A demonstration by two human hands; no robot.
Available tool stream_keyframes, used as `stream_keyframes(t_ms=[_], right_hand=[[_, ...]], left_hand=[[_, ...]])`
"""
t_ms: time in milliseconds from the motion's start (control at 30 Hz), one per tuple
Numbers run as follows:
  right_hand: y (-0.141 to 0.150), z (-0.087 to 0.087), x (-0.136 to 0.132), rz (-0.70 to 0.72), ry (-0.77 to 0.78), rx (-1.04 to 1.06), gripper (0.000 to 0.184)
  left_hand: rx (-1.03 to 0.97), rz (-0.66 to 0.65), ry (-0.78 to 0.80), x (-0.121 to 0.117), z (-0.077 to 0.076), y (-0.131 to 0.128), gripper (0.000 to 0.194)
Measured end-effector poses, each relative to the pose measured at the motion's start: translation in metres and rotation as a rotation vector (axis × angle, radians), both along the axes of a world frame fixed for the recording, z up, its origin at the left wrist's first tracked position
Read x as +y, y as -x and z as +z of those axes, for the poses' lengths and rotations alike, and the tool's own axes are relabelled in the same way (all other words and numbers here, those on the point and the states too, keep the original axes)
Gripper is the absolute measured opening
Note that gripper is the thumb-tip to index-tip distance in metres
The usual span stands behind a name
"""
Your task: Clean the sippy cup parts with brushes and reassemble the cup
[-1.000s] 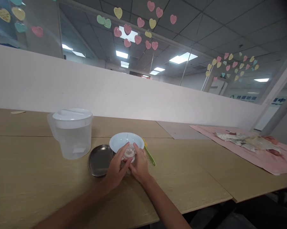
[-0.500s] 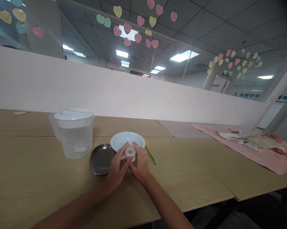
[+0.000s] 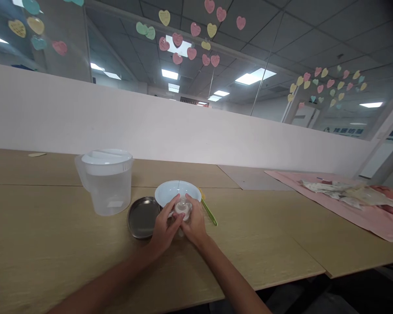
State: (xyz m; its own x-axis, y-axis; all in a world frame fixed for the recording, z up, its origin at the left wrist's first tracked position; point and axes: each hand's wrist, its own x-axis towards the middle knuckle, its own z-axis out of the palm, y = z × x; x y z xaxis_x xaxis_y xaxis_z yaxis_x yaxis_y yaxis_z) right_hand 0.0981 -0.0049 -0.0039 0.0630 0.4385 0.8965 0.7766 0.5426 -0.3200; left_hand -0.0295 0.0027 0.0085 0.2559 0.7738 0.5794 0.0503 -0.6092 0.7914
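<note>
My left hand (image 3: 163,229) and my right hand (image 3: 192,222) meet over the wooden table (image 3: 52,253), both closed round a small clear bottle with a teat on top (image 3: 183,208). The bottle's lower part is hidden by my fingers. Just behind it stands a white bowl (image 3: 173,192). A round metal plate (image 3: 142,211) lies to the left of my left hand. A green-handled tool (image 3: 209,213) lies to the right of the bowl.
A clear lidded jug (image 3: 106,181) holding water stands at the left of the plate. A pink cloth (image 3: 363,213) with crumpled wrappers and a doll-like thing lies at the far right. A white partition (image 3: 183,131) runs behind the table.
The view has shifted a little, so everything sits slightly further right. My hands stay on the small bottle with barely any movement.
</note>
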Motion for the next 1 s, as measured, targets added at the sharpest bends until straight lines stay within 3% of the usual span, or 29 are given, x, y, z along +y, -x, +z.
stream_keyframes(t_ms=[200, 400, 533, 667, 900, 1000], right_hand=[[0.001, 0.000, 0.008, -0.002, -0.100, 0.014, 0.052], [-0.001, -0.003, 0.018, -0.004, -0.180, -0.023, 0.052], [-0.003, -0.001, 0.010, 0.000, -0.153, -0.044, 0.054], [-0.009, 0.005, 0.001, 0.028, -0.081, -0.096, 0.040], [-0.017, 0.013, 0.000, 0.041, -0.088, -0.065, 0.036], [-0.026, 0.015, -0.001, 0.044, -0.091, -0.148, 0.037]], left_hand=[[0.037, 0.033, -0.041, -0.003, 0.005, 0.002, 0.047], [0.090, 0.050, -0.113, -0.002, 0.001, 0.002, 0.046], [0.173, 0.001, -0.164, 0.000, -0.002, 0.007, 0.051], [0.247, -0.039, -0.187, 0.002, -0.001, 0.012, 0.059], [0.323, -0.011, -0.201, 0.003, 0.002, 0.010, 0.064], [0.333, 0.004, -0.205, 0.003, 0.004, 0.008, 0.065]])
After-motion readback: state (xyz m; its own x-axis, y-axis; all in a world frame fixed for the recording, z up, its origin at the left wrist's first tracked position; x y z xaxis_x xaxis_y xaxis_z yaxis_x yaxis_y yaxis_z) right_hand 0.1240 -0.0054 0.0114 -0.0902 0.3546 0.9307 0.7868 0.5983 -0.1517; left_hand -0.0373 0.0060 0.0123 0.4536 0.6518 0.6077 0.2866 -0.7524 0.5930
